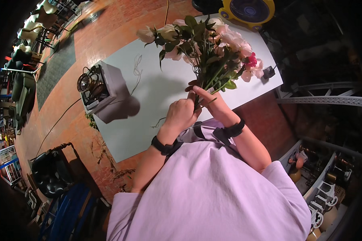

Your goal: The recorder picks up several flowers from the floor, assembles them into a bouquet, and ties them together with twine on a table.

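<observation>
A bouquet of pale pink flowers (234,40) with green leaves and one bright pink bloom is held upright-leaning above the white table. My left hand (182,114) is closed around the lower stems, its fingers curled. From the other side, my right hand (218,105) grips the same stems, with a finger lying across them near the binding point. The stem ends poke out below and between both hands, partly hidden by the fingers. Each wrist wears a black strap. Loose pale string (136,74) lies on the table to the left of the bouquet.
The white table (124,140) carries a white box (116,80) with a lamp-like dark metal object at left, and a small black block (268,72) at right. Beyond it stands a yellow round device (249,11). A black chair (50,172) and shelving (330,164) flank me.
</observation>
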A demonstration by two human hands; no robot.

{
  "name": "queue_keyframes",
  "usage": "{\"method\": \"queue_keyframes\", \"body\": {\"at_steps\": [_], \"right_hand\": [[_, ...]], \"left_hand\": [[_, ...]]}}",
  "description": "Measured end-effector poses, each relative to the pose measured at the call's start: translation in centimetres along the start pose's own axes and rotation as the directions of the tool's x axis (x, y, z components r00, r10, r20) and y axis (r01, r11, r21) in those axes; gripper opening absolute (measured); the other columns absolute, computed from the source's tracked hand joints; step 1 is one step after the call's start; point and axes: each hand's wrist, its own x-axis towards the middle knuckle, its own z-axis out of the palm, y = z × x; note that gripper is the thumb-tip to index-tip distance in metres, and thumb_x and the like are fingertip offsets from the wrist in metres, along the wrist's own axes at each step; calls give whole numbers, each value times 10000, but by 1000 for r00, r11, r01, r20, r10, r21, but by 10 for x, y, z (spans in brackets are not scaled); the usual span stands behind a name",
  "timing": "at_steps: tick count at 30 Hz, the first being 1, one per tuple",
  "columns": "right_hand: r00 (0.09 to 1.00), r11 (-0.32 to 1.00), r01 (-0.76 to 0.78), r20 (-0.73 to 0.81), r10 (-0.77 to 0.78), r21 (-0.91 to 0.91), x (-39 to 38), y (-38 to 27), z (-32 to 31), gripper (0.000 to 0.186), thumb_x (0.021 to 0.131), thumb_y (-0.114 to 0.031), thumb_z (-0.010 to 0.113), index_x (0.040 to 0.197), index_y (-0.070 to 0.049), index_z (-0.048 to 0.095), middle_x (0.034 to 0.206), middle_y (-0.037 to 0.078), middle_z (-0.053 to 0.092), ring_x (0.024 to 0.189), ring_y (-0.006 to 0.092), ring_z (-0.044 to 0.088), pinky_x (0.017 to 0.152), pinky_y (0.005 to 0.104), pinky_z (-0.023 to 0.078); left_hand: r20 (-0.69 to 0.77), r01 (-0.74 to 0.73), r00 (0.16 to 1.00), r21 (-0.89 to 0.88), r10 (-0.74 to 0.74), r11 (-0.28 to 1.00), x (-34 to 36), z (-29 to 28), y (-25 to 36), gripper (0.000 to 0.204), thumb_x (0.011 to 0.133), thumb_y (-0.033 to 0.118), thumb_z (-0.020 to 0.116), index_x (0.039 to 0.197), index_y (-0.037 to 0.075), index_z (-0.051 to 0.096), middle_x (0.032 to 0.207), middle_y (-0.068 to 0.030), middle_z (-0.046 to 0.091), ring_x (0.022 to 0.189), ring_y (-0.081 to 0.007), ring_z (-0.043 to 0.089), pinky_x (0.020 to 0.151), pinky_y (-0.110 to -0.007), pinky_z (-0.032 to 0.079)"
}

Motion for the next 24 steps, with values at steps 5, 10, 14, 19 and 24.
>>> {"method": "queue_keyframes", "body": {"at_steps": [5,10,14,19,24], "right_hand": [[998,888,-54,49,36,456,0,-8,2,361,955,-308,645,1186,-31,635,1038,48,687,975,191,635,1014,366,448],[997,709,-77,61,48,701,8,-11,4,260,924,-273,696,1081,-76,632,889,10,654,812,133,634,1008,373,466],[987,728,-86,157,-31,681,14,-8,0,177,944,-270,684,898,-127,589,722,-69,514,625,58,504,912,328,503],[994,809,-23,97,-42,587,13,-2,4,204,994,-268,597,852,-165,494,659,-103,358,582,40,386,888,319,490],[999,863,41,4,-49,504,15,10,6,180,1006,-248,533,883,-116,531,782,-20,561,754,130,569,975,358,481]], "left_hand": [[26,2,1000,-2,-2,1000,-3,6,-3,434,827,172,651,1138,-86,491,699,-260,638,686,-449,649,627,-517,521],[28,24,999,4,-24,1000,-6,4,-1,528,836,190,637,1254,-81,464,686,-248,635,668,-443,652,611,-515,523],[34,-5,999,27,4,1000,-10,4,1,563,838,207,647,1297,-62,459,700,-234,642,678,-442,651,624,-519,522],[130,58,989,60,-65,997,-14,-1,4,534,857,295,673,1227,-48,500,755,-226,666,749,-429,663,686,-513,525],[296,129,951,-128,-86,983,-7,-43,-3,601,841,427,706,1194,-32,545,898,-253,670,893,-439,650,759,-485,508]]}}
